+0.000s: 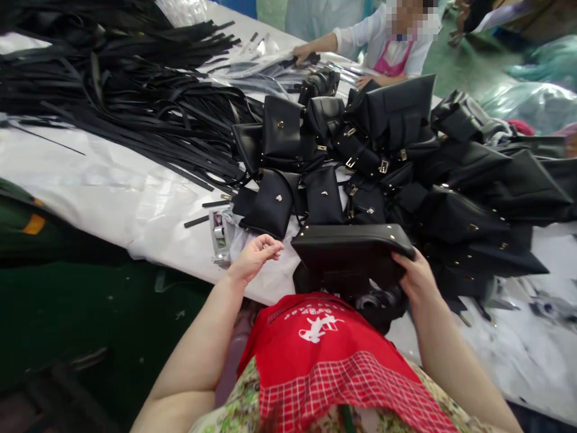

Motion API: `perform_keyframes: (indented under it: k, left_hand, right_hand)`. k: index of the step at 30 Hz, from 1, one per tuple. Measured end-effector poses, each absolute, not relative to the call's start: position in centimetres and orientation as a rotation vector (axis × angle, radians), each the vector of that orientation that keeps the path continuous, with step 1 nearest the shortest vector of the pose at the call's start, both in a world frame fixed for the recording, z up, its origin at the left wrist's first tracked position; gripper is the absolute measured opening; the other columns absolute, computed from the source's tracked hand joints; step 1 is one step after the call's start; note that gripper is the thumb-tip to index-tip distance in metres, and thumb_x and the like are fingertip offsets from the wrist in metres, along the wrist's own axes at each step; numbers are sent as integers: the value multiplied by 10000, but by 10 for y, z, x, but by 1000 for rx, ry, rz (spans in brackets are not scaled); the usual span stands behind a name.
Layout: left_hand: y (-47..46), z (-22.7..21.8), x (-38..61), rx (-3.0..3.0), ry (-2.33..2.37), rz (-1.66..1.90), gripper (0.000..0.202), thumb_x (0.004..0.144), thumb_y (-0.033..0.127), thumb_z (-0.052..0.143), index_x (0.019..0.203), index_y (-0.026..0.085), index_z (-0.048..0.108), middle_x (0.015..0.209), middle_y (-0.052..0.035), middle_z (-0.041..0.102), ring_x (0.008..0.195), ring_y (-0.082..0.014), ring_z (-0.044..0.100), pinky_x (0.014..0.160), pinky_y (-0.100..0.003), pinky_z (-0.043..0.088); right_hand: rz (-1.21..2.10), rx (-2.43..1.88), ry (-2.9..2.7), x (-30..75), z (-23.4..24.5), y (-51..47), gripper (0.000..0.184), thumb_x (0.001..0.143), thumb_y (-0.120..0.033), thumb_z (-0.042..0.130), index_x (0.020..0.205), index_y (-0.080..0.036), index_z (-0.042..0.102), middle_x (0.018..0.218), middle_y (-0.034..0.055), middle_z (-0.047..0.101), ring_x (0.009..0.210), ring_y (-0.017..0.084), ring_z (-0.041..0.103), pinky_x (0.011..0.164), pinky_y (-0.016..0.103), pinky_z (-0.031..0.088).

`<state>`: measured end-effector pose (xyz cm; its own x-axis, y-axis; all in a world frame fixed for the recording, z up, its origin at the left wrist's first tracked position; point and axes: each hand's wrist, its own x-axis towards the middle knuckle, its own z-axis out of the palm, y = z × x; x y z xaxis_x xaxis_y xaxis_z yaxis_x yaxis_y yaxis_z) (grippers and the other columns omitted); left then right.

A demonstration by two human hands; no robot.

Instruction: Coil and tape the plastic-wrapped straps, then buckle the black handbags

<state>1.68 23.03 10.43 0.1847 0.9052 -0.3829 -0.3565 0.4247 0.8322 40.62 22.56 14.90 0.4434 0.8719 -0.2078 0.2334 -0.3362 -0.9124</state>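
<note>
A black handbag [351,240] with small gold studs rests at the table's near edge, tipped so its long flat side faces up. My right hand [418,275] is closed on its right end, thumb on top. Left of the bag, and apart from it, my left hand [258,257] hovers with its fingers pinched together; whatever they hold, if anything, is too small to make out. Just beyond that hand lies a small black bag [269,204] with a metal clasp. A small tray [220,231] of little parts stands near my left wrist.
Many black bags [469,222] are heaped across the middle and right. Long black straps [157,114] cover the left of the white table [103,180]. Across the table, a person in a pink apron [394,60] reaches toward straps with one hand [304,53].
</note>
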Motion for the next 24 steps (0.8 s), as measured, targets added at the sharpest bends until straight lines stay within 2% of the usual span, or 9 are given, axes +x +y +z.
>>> perform_keyframes:
  k: [3,6,9,11,14,17,20,24]
  left_hand:
    - [229,102,13,657,1077,980,283,660,272,825,845,159,642,745,19,643,612,-83,575,588,-202,455]
    - [224,95,12,633,1095,933,319,670,264,795,948,149,690,722,11,640,622,-88,571,584,-200,452]
    - [219,90,16,594,1105,923,239,651,248,749,853,126,710,654,9,618,568,-75,525,533,-189,411]
    - [217,88,20,572,1121,919,180,626,222,713,780,130,696,608,20,592,528,-68,492,490,-183,372]
    - [215,85,26,551,1152,904,121,596,174,647,711,140,661,565,30,567,486,-60,454,443,-170,317]
    - [211,81,28,528,1168,898,128,554,129,581,672,146,628,522,43,537,441,-48,407,409,-158,259]
    - [207,76,27,498,1165,884,105,536,130,550,631,153,588,457,59,478,393,-40,346,383,-152,199]
    - [205,77,27,471,1138,888,61,554,181,533,602,155,560,438,56,437,377,-45,327,367,-155,187]
  right_hand:
    - [512,-2096,-1028,420,122,240,361,639,-382,698,898,-137,645,902,123,676,850,275,642,806,455,523]
    - [292,-2050,-1331,419,110,239,318,743,-330,629,997,-139,633,1029,141,643,966,265,602,892,435,490]
    - [409,-1869,-1967,395,99,229,194,839,-277,559,985,-178,641,965,94,658,910,220,610,868,374,503]
    - [587,-1760,-2347,375,88,219,183,832,-228,574,996,-193,648,972,75,666,928,210,611,881,348,502]
    - [658,-1684,-2628,352,66,203,382,779,-95,567,1152,-161,624,1142,110,636,1085,238,570,971,363,462]
    - [486,-1738,-2642,348,41,191,566,809,-10,461,1364,-116,490,1356,188,506,1299,299,426,1075,461,359]
    - [255,-1568,-2813,357,20,187,623,850,-4,416,1448,-180,405,1488,157,391,1407,300,296,1119,486,294]
    - [187,-1194,-3026,367,5,200,637,855,-35,452,1465,-206,381,1521,129,367,1407,274,313,1127,466,290]
